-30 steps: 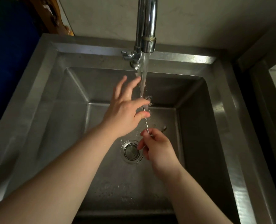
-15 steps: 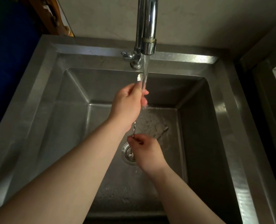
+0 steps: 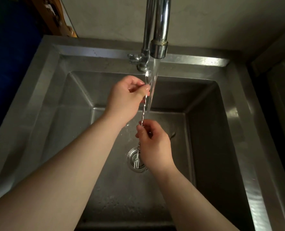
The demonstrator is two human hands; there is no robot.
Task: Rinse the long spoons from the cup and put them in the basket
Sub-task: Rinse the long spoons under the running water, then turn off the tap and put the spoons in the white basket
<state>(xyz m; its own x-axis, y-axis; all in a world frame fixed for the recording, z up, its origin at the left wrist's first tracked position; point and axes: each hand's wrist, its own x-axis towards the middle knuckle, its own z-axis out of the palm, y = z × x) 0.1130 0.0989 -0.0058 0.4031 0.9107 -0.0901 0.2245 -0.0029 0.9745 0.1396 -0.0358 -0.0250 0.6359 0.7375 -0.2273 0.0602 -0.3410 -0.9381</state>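
I hold 1 long spoon (image 3: 142,114) up and down over the sink (image 3: 58,100). My left hand (image 3: 126,97) is mostly closed and pinches the stem just under the bowl. My right hand (image 3: 152,142) is mostly closed too and pinches the twisted stem lower down. The little fork end hangs over the drain (image 3: 136,160). The spoon bowl sits just beside the water (image 3: 152,87) from the tap (image 3: 159,37), maybe touching its edge.

What could go wrong? The stem is thin and wet, so I think it could slip from my fingers and fall into the sink. The water could hit the bowl and splash out at me. Something thin and shiny lies on the sink floor to the right of my right hand; I cannot tell what it is. I see no cup and no basket here.

I see no writing or brand on anything.
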